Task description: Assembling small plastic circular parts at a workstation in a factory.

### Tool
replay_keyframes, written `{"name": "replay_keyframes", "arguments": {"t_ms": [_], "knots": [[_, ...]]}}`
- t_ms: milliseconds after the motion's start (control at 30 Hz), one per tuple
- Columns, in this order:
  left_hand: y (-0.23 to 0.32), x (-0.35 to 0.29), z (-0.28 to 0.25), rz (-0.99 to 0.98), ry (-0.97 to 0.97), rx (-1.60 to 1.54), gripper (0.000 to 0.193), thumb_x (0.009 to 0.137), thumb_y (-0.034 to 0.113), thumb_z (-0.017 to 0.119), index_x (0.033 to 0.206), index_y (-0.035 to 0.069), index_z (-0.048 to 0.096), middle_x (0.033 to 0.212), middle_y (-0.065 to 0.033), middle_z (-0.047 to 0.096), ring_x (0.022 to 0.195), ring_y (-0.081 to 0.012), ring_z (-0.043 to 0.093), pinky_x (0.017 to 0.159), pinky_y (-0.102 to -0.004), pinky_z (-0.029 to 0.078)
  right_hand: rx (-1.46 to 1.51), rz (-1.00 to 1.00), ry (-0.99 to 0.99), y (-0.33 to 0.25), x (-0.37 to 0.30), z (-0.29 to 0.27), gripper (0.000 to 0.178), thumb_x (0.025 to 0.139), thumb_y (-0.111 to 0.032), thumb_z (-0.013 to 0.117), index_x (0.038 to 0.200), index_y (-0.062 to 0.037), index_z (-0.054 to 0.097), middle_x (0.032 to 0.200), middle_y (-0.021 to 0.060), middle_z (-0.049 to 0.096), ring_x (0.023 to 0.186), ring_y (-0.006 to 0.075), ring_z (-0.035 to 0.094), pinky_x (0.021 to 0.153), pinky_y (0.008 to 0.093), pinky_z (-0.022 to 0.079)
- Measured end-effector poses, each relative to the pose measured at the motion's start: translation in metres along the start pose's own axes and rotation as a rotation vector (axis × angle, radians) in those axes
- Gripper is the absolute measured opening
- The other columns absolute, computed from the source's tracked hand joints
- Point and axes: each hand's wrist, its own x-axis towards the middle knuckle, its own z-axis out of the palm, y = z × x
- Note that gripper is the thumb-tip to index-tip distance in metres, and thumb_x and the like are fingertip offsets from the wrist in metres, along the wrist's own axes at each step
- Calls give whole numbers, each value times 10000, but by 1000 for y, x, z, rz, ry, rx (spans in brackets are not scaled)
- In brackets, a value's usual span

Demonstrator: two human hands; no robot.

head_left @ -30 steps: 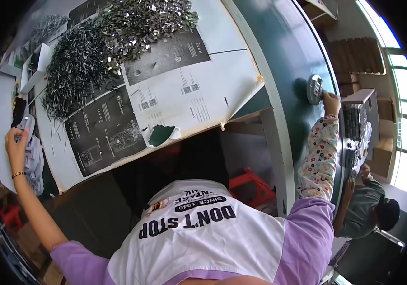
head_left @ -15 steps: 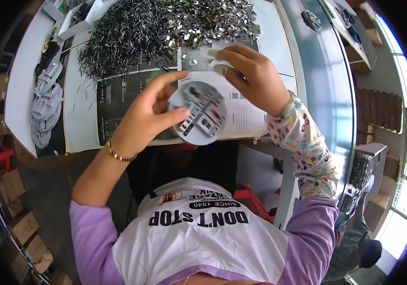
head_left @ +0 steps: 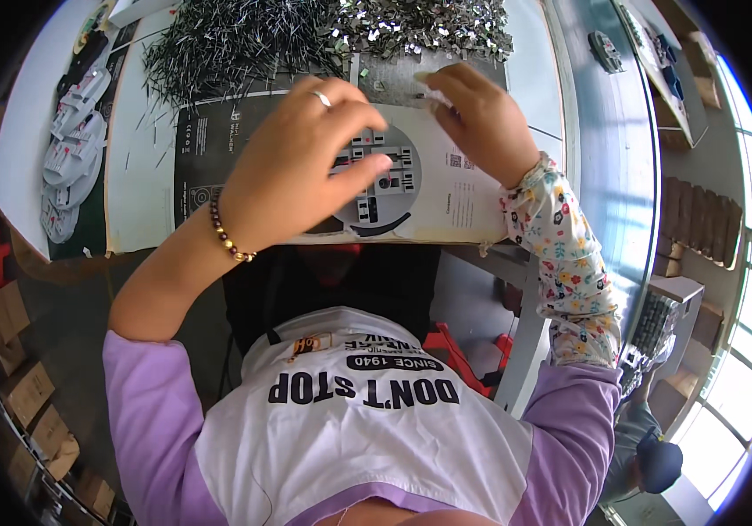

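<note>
A round grey disc (head_left: 404,203) lies on the printed sheet in front of me, with small white and black rectangular parts and a dark curved strip on it. My left hand (head_left: 292,167) hovers over its left side, thumb and index finger apart with a gap between them. It covers part of the disc. To the upper right, my right hand (head_left: 479,118) is above the sheet, fingertips pointing left and slightly apart; I make out nothing in them. Beyond the hands are a heap of thin dark strips (head_left: 235,48) and a heap of small shiny metal pieces (head_left: 428,26).
Several similar grey discs with parts (head_left: 73,153) overlap at the table's left edge. A white open box (head_left: 135,10) stands at the far left. On the right, another disc (head_left: 605,51) lies on a bluish surface, and a person (head_left: 643,456) is at the lower right.
The disc, tilted and held in my left hand before, now lies on the sheet. My left hand has let go and moved up and right; my right hand has shifted slightly right and up.
</note>
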Motion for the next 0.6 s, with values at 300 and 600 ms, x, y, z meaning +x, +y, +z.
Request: {"name": "replay_keyframes", "arguments": {"t_ms": [300, 600], "knots": [[7, -7, 41, 66, 69, 49, 632, 729, 320, 852, 1243, 78, 577, 1259, -81, 566, 1221, -307, 500, 1080, -483, 371, 43, 57, 136, 4, -13, 19, 174, 879, -54, 654, 1051, -58, 681, 973, 114, 673, 741, 338, 674, 659, 382, 559], [-26, 10, 70, 251, 444, 50, 496, 786, 344, 811, 1167, 85, 628, 1215, -66, 618, 1140, -278, 579, 999, -432, 459, -54, 61, 235, 12, -5, 26, 155, 884, -72, 656, 1037, -59, 680, 938, 144, 689, 729, 311, 690, 668, 386, 556]]}}
